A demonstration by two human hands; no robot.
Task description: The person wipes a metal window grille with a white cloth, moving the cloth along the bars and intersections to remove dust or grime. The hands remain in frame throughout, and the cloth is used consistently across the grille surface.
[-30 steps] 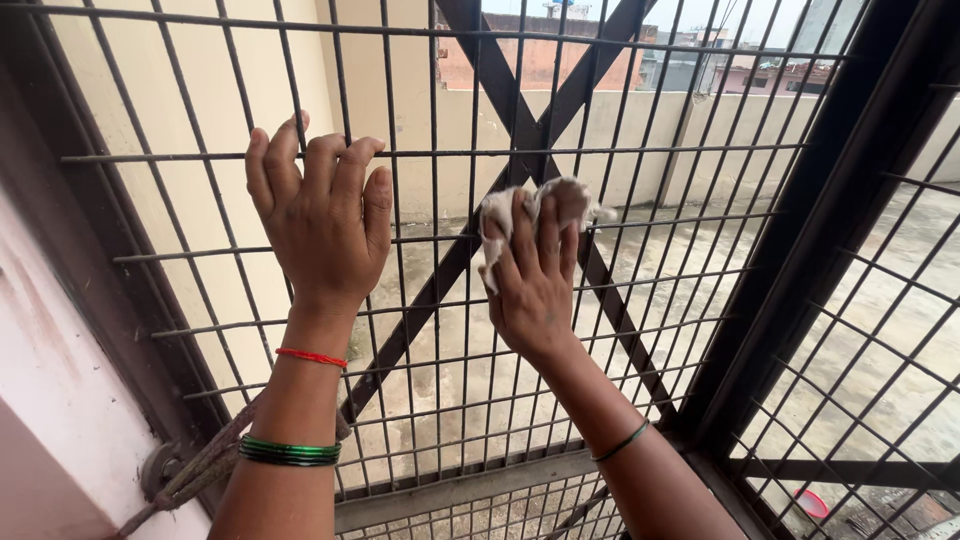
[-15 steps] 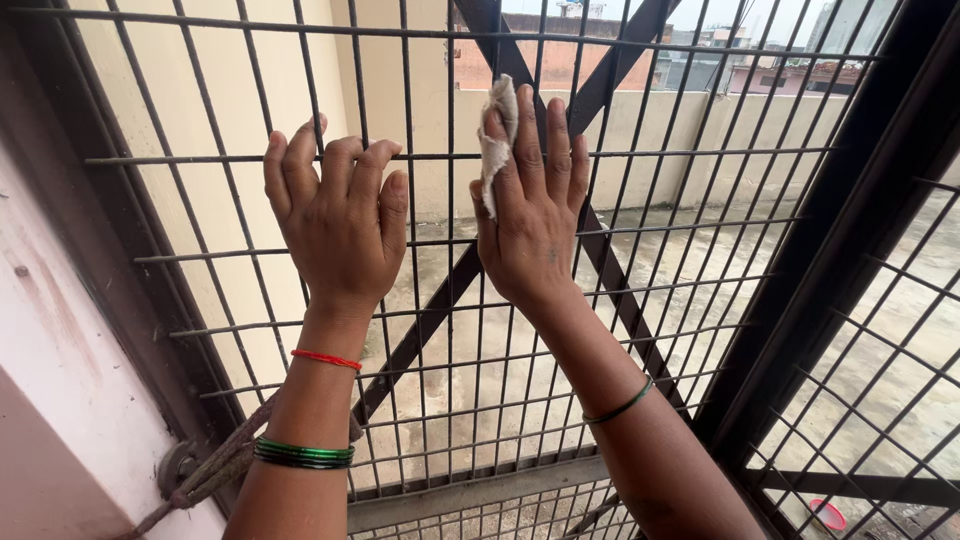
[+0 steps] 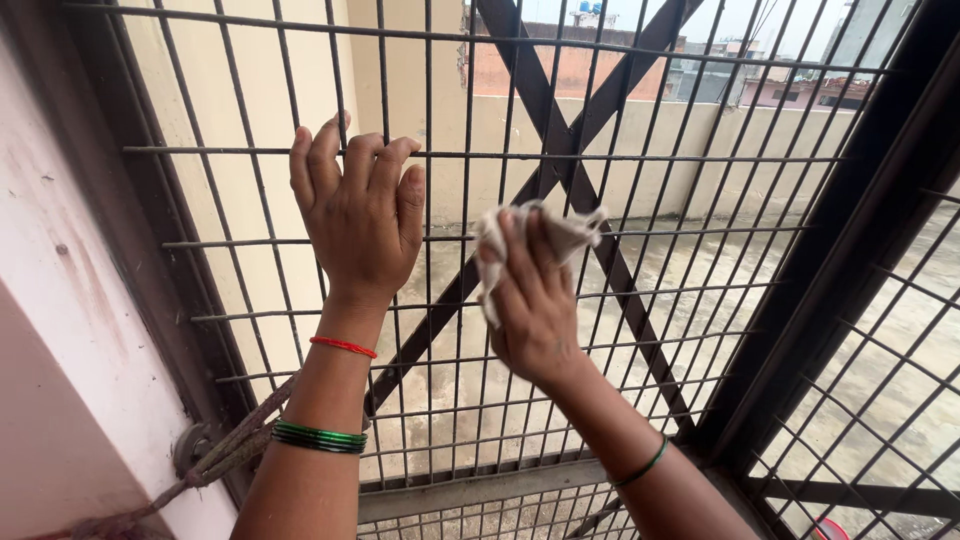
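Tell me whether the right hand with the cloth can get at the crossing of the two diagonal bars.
Probably yes. The right hand presses the white cloth on the grille just below the crossing of the diagonal bars; nothing lies between. The left hand grips bars off to the side.

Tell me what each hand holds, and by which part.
The right hand grips a crumpled whitish cloth, bunched under its fingers against the dark metal window grille. The left hand hooks its fingers over a horizontal grille bar.

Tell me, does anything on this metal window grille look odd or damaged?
Nothing looks broken. One oddity: a frayed brownish rope is knotted round the dark metal grille frame's lower left corner. The pink wall beside it looks stained.
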